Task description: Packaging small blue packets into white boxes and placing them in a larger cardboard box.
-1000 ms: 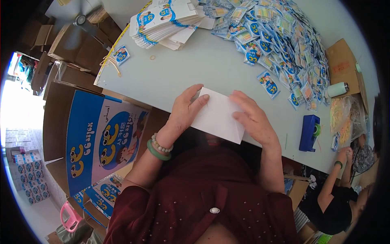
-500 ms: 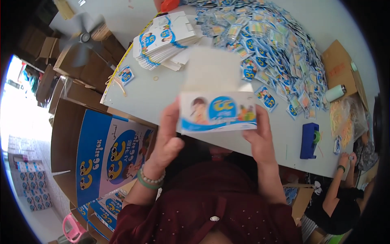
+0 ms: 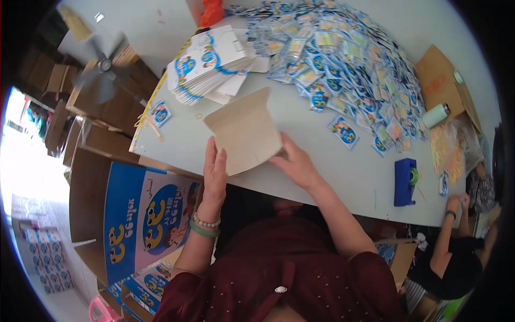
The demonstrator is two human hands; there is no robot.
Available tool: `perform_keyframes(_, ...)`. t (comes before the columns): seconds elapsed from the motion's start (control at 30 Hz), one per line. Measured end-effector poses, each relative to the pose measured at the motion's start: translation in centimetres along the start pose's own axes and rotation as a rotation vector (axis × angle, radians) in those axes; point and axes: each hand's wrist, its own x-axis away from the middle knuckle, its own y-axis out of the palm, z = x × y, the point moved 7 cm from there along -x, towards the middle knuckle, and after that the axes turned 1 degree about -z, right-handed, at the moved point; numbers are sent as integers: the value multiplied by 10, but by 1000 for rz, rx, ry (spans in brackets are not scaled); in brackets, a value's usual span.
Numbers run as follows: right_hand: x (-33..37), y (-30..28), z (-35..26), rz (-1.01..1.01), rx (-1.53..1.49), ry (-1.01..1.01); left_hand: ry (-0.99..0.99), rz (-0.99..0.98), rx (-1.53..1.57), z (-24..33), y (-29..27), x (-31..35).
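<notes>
A small cardboard box [image 3: 247,134] is held over the table's near edge, its plain greyish-beige cardboard side facing up and a flap standing at the far end. My left hand [image 3: 215,174] presses flat along its left side, fingers pointing away from me. At the right near corner my right hand [image 3: 299,165] grips it, some fingers hidden beneath. Beyond lies a stack of flattened printed boxes [image 3: 209,64], white and blue. A large heap of small blue-and-clear packets [image 3: 348,64] spreads over the far right, with one loose packet [image 3: 343,132] nearer the box.
On the white table [image 3: 332,182] stands a blue tape dispenser [image 3: 405,182]. A pale green bottle [image 3: 436,115] lies by an open carton [image 3: 445,80]. At left are a large printed carton [image 3: 145,214] and a fan [image 3: 104,65]. Another person's hands [image 3: 456,203] are at the right edge.
The box has been turned: its printed side faced me before, and now plain cardboard shows. Both hands have shifted left and still hold it.
</notes>
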Motion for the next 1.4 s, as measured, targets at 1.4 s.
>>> perform_keyframes(1.4,46,-118,20,283,543,-224,220,-298,-903,-8,109,-8)
